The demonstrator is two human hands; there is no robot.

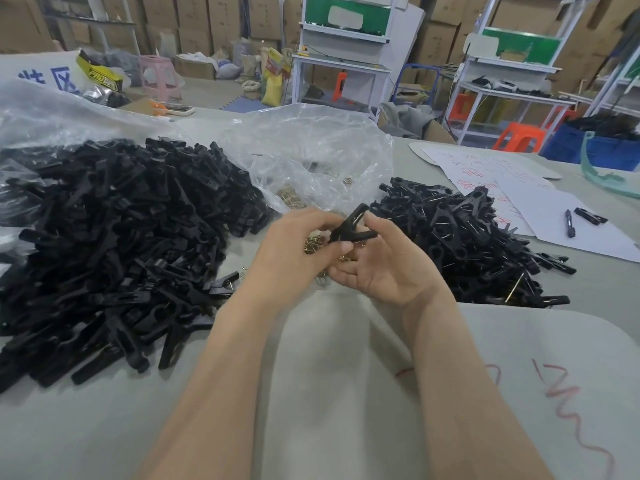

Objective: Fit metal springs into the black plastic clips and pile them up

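Note:
My left hand (294, 251) and my right hand (388, 265) meet over the middle of the table and both pinch one black plastic clip (351, 225), whose two halves spread in a V. Small brass springs (313, 244) lie on the table just behind my hands, partly hidden by my fingers. A large heap of loose black clip halves (114, 237) fills the left side. A smaller pile of assembled clips (467, 244) with metal pins showing lies to the right.
A crumpled clear plastic bag (311, 161) holding more springs stands behind my hands. White paper sheets (540, 209) with red writing, a pen (569, 223) and a lone clip (590, 216) lie at the right. Workbenches, stools and cardboard boxes stand beyond the table.

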